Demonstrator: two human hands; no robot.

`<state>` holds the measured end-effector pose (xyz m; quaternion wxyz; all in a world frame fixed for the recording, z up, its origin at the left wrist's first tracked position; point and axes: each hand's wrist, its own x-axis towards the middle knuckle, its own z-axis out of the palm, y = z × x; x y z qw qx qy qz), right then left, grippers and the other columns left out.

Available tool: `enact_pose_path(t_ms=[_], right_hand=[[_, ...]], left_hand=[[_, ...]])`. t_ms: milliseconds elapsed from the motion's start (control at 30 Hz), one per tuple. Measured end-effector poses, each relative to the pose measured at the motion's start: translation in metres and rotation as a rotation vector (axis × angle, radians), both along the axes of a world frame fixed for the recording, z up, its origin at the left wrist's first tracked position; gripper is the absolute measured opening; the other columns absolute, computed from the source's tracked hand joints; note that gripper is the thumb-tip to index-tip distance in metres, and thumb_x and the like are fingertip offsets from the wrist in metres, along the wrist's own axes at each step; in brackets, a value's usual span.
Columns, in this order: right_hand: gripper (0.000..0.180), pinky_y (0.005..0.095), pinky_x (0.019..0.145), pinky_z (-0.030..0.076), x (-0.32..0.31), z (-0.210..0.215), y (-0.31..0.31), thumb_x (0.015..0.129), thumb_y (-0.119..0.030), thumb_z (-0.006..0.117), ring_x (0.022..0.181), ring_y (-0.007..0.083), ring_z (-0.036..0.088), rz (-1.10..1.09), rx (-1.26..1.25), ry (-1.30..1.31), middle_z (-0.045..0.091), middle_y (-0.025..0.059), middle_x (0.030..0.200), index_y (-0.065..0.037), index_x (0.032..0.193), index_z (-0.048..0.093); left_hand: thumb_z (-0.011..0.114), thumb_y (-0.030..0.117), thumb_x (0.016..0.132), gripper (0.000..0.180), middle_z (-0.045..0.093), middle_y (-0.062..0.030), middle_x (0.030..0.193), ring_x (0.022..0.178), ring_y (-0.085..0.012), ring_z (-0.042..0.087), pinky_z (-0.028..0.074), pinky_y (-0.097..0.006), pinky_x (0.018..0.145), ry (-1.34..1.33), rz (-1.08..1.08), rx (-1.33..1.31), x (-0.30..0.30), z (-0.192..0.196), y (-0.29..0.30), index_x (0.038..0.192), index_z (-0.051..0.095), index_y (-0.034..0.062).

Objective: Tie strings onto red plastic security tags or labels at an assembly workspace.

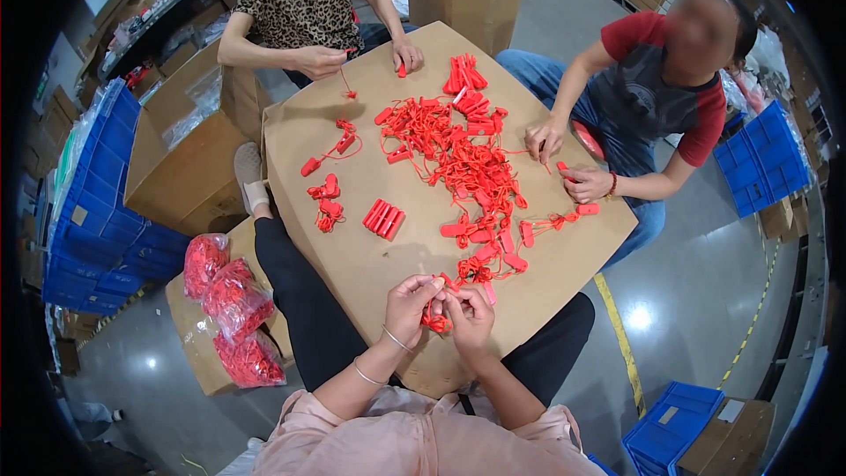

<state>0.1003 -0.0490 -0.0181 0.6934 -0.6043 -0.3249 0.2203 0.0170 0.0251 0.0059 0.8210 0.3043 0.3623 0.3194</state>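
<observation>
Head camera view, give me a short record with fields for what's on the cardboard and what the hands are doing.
surface: sheet of brown cardboard used as a tabletop
left hand: pinches a red corded tag together with the right hand
main pile: tangled red tags at the middle
neat stack: red tags side by side
others: two co-workers across the cardboard, each handling red tags
floor left: clear bags of red tags on a box

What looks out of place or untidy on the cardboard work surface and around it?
The red corded tags lie in a tangled heap across the cardboard sheet, while only one small set is stacked neatly. The left hand and right hand pinch one tangled tag. Nothing looks spilled or damaged.
</observation>
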Motion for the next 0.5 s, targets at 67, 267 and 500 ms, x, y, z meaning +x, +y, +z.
enact_pose_path(t_ms=[67,267,500], right_hand=[[0.01,0.0247,0.062,0.042,0.009,0.002,-0.004,0.076,0.001,0.064,0.074,0.0152,0.053,-0.002,-0.05,-0.212,0.052,0.0066,0.082,-0.004,0.084,0.061],[0.018,0.0341,0.074,0.042,0.026,0.026,-0.008,0.065,-0.002,0.07,0.088,0.0249,0.051,-0.028,-0.063,-0.818,0.054,0.0079,0.088,-0.007,0.081,0.062],[0.017,0.0405,0.086,0.037,0.037,0.041,-0.008,0.064,-0.007,0.07,0.104,0.027,0.049,0.101,-0.037,-1.134,0.058,0.0055,0.108,-0.008,0.08,0.062]], left_hand=[[0.058,0.009,0.085,0.009,0.059,-0.0054,0.071,0.052,-0.0081,0.052,0.044,-0.019,0.048,0.011,-0.013,0.044,-0.001,0.0,-0.001,0.086,0.058,-0.0004],[0.058,0.007,0.085,0.009,0.059,-0.0025,0.071,0.055,-0.0054,0.052,0.043,-0.018,0.048,0.135,-0.09,0.246,-0.002,0.0,-0.006,0.092,0.058,0.0],[0.057,0.007,0.086,0.01,0.058,-0.0004,0.071,0.057,-0.004,0.052,0.043,-0.017,0.049,0.212,-0.115,0.473,-0.005,-0.005,-0.008,0.094,0.058,0.001]])
